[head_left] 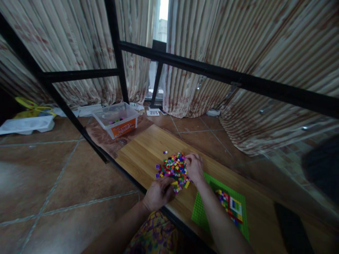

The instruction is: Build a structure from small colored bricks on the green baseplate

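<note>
- Bright patterned cloth (153, 234) is down at the bottom, between the person's two bare arms (120, 225).
- Left hand (159, 192) is at the near edge of a heap of tiny colored bricks (173, 165). Its fingers are bent and close together. I can't tell if they pinch a brick.
- Right hand (195, 167) is at the heap's right side. Its fingertips bend in together, but I can't tell if they hold a brick.
- The heap sits on a wooden table (145, 143).
- A green board (198, 209) lies near it, partly hidden by the right arm, with stuck-on bricks (235, 208).
- A clear box (124, 129) stands past the table's far end.
</note>
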`<state>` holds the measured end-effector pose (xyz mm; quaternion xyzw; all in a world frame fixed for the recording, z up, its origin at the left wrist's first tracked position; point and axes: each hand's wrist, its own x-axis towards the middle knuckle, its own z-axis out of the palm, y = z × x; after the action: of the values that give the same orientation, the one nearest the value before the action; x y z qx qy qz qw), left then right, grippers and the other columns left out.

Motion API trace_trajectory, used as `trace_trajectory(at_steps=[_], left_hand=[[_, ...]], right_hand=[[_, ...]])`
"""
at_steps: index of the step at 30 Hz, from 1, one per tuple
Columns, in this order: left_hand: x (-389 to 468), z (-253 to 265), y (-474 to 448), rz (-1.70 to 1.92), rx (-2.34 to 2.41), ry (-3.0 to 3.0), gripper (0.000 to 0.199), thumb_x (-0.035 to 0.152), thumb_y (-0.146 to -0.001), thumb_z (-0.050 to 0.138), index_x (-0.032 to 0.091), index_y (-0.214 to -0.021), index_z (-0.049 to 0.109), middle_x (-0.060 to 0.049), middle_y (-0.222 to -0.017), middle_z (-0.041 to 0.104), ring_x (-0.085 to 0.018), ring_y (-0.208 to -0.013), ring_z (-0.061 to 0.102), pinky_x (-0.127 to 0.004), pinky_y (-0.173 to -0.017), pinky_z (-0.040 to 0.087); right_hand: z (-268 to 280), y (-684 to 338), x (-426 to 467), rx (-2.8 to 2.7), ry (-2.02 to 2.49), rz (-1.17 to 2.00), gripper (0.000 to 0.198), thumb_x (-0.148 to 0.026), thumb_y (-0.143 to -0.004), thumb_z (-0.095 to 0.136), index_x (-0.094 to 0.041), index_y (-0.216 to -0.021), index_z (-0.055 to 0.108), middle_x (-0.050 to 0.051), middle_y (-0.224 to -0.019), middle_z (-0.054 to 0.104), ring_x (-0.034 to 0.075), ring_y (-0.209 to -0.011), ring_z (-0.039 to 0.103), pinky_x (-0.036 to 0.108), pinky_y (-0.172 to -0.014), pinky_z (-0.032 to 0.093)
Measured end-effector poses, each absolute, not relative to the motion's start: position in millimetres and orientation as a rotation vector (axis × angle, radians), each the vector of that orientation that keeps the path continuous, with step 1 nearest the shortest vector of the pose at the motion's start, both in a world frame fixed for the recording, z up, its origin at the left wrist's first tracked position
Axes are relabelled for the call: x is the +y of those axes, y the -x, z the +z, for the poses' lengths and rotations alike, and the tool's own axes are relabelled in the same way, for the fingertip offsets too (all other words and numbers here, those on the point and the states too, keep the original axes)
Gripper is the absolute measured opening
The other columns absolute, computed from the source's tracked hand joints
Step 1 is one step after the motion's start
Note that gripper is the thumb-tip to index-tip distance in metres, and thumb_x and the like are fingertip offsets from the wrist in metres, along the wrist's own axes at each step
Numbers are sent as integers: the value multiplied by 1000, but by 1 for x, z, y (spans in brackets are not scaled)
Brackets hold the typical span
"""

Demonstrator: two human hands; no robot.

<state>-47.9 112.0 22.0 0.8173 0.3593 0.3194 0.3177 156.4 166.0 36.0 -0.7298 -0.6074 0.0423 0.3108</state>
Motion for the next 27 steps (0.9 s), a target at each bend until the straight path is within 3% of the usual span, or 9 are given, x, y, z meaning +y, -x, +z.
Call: trace_trajectory(at_steps=[5,9,14,21,27], left_hand=[[113,20,48,843,965,-2180,20,28,-94,46,20,-103,62,-6,-94,69,-17,-87,66,-28,-80,51],[114,19,48,856,985,-2200,20,30,-94,47,20,-103,62,-6,-93,70,-17,-88,67,-28,-80,53],[115,16,49,939,978,-2198,23,30,-92,49,21,-110,60,-6,-101,71,-18,-94,67,-30,-84,54],[118,15,50,947,984,-2222,25,30,-92,50,21,-111,63,-6,-105,72,-20,-99,68,-32,-89,54],[120,18,51,925,990,-2237,25,34,-92,50,20,-107,64,-6,-104,72,-20,-96,69,-32,-86,56]], right_hand=[[49,-152,137,-1309,1710,441,22,-34,-86,50,-19,-90,65,6,-88,68,21,-85,61,35,-81,46],[58,-147,103,-991,1489,725,28,-45,-81,60,-20,-90,67,3,-83,70,16,-73,61,28,-67,48],[70,-143,54,-605,1320,919,29,-43,-72,73,-21,-91,73,3,-81,71,13,-65,61,25,-57,47],[74,-163,-3,-340,1226,983,24,-34,-67,79,-23,-89,76,5,-89,74,14,-74,66,27,-68,54],[66,-205,-34,-307,1285,776,31,-29,-58,85,-24,-87,76,4,-86,75,17,-76,68,31,-71,56]])
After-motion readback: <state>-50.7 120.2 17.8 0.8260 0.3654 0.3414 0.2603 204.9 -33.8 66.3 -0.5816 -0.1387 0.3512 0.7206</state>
